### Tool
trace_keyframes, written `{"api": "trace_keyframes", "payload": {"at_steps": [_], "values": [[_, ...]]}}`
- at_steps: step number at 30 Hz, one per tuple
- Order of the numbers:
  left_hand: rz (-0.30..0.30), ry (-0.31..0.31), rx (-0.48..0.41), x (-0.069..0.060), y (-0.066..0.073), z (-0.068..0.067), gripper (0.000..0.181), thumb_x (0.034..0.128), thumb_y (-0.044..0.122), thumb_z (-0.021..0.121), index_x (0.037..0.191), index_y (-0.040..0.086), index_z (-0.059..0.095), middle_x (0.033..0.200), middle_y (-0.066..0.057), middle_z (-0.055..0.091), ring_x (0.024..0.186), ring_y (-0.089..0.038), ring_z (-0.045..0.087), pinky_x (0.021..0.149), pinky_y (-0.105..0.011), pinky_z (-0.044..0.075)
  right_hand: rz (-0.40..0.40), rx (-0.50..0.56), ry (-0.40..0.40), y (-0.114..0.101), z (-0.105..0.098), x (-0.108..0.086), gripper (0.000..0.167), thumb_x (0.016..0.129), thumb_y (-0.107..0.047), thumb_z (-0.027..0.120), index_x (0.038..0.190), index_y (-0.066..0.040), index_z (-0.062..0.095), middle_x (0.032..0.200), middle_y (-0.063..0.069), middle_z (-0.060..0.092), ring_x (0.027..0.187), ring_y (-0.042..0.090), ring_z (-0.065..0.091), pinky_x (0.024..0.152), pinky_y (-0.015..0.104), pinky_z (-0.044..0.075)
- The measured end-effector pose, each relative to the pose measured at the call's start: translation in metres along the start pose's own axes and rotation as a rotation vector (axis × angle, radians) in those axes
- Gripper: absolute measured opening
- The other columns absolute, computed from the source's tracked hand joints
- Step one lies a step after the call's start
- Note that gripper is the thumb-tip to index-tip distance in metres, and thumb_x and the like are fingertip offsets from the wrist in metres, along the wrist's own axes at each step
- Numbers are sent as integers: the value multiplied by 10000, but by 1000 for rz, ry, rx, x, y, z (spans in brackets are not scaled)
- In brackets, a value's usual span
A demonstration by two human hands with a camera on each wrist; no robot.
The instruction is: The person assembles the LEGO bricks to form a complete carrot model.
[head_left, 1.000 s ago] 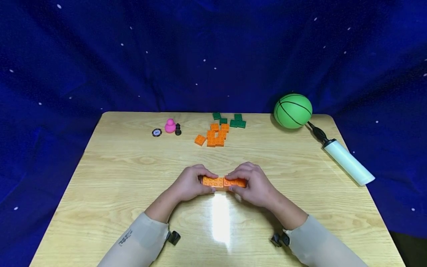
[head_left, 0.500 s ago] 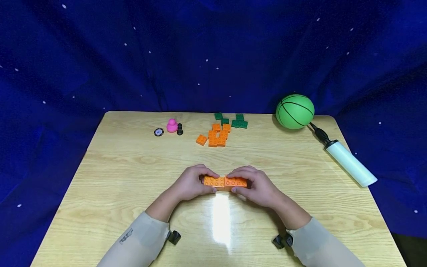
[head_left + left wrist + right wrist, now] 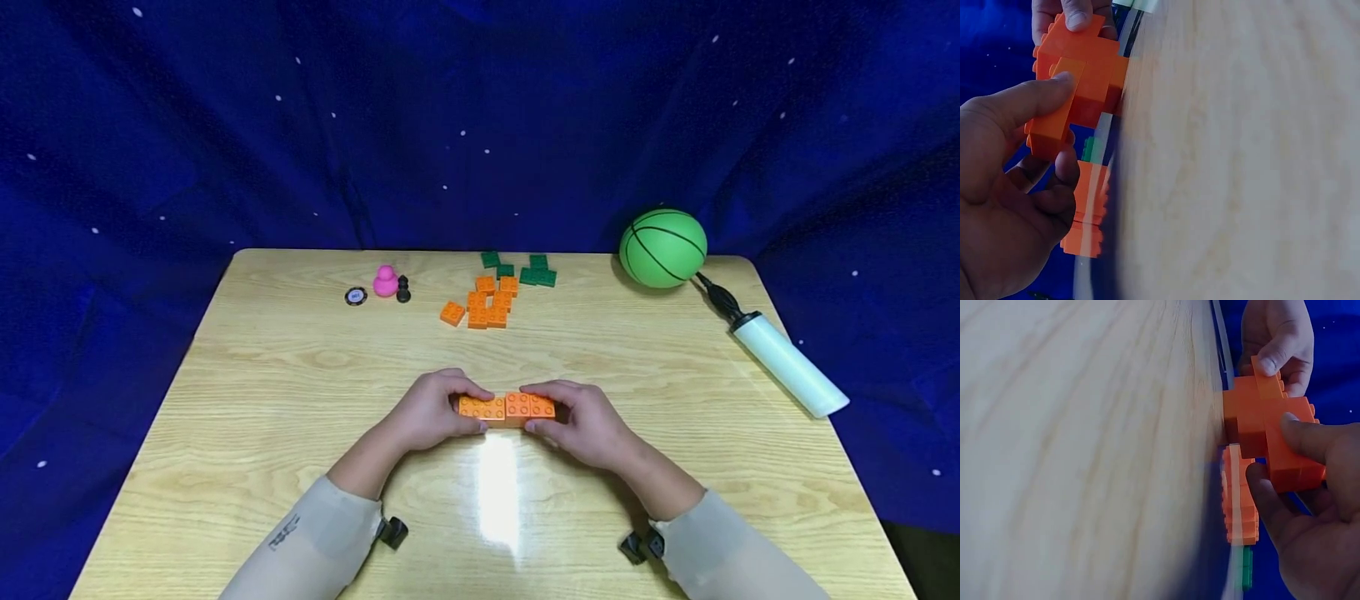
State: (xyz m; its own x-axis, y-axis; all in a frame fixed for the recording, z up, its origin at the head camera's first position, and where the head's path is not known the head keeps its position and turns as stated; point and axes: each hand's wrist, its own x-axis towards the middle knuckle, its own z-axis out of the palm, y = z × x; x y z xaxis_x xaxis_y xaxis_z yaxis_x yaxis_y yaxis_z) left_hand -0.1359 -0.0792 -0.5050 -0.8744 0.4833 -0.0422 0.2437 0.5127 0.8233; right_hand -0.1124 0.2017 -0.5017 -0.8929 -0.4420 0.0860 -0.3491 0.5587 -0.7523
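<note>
In the head view, both hands meet at a built piece of orange building bricks in the table's near middle. My left hand (image 3: 435,412) pinches a lighter orange brick (image 3: 491,409) at the left end, thumb in front and fingers behind. At the other end, two orange bricks (image 3: 530,406) lie side by side on top, between the thumb and fingers of my right hand (image 3: 588,425). From the left wrist, a stepped stack of orange bricks (image 3: 1094,81) shows, narrowing downward. The right wrist view has my right thumb against the side of an end brick (image 3: 1288,456).
Several loose orange bricks (image 3: 477,317) lie farther back, with green bricks (image 3: 538,277) behind. A pink duck (image 3: 386,283), a black pawn-shaped piece (image 3: 403,292) and a chip (image 3: 356,297) sit back left. A green ball (image 3: 663,250) and a hand pump (image 3: 791,367) are at right.
My right hand has shifted slightly right, and its fingers have drawn back from the brick tops, baring more studs. My left hand keeps its hold. The loose pieces stay put.
</note>
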Motion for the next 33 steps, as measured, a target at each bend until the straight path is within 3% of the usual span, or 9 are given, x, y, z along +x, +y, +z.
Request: {"api": "trace_keyframes", "payload": {"at_steps": [7, 13, 17, 21, 26, 33], "values": [[6, -36, 27, 5, 7, -3, 366, 781, 203, 934, 1123, 252, 815, 911, 130, 651, 746, -146, 536, 660, -310, 472, 53, 7, 3, -4, 1, -4, 443, 887, -233, 854, 1309, -193, 726, 1244, -26, 723, 1131, 143, 663, 923, 376, 555], [7, -59, 53, 6, 7, -4, 360, 793, 216, 927, 1130, 260, 809, 973, 137, 649, 821, -116, 568, 739, -310, 499, 58, 3, 6, -5, 2, -5, 440, 879, -224, 861, 1298, -189, 729, 1239, -31, 724, 1124, 139, 664, 915, 383, 559], [36, -55, 102, 5, 5, -5, 369, 813, 241, 909, 1156, 277, 778, 1015, 130, 638, 861, -115, 573, 786, -324, 509, 32, -3, 11, -4, 2, -2, 437, 885, -216, 856, 1299, -181, 724, 1236, -26, 724, 1113, 138, 664, 909, 379, 559], [78, -63, 130, 7, 1, -8, 494, 824, 302, 897, 1282, 259, 717, 1065, 129, 636, 929, -95, 581, 854, -335, 512, 34, -7, 16, -3, 1, 0, 438, 886, -206, 855, 1301, -183, 720, 1232, -28, 723, 1079, 125, 662, 865, 351, 559], [89, -78, 37, 12, -9, -17, 686, 797, 338, 926, 1404, 188, 644, 1089, 66, 655, 999, -104, 594, 903, -342, 521, 19, -23, 16, -1, 0, 1, 443, 896, -211, 845, 1317, -186, 710, 1263, -17, 716, 1123, 142, 660, 901, 381, 556], [79, -97, -57, 17, -20, -33, 705, 775, 390, 929, 1368, 117, 662, 1106, -23, 683, 1016, -191, 627, 891, -369, 535, 15, -21, 14, 0, -2, 4, 448, 889, -208, 852, 1314, -187, 713, 1276, -16, 713, 1172, 168, 658, 965, 418, 547]]}}
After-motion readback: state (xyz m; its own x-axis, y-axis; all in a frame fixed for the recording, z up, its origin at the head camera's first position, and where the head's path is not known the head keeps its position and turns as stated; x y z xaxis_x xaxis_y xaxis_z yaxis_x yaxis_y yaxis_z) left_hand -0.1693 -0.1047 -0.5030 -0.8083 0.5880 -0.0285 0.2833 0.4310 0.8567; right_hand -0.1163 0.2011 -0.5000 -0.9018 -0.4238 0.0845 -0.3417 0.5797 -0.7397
